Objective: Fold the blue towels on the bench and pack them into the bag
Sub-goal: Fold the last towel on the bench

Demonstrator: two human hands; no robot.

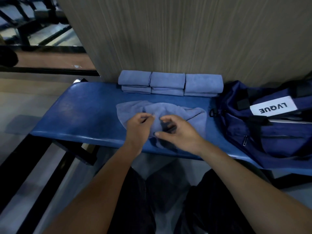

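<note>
Hands over crumpled towel (170, 110) on bench (81, 115) — left hand (139, 124) pinching fabric, right hand (177, 132) fingers curled, gripping cloth.

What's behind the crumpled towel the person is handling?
Behind the crumpled towel, folded towels stand in three stacks against the wall. How many towels each stack holds is not clear.

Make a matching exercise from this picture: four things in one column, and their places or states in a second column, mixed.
Things:
1. loose towel
2. folded towels
3. bag
4. left hand

Places or states:
A. at the right end of the bench
B. stacked along the wall
C. crumpled at the middle of the bench
D. pinching towel fabric

Pairs: 1-C, 2-B, 3-A, 4-D
</note>
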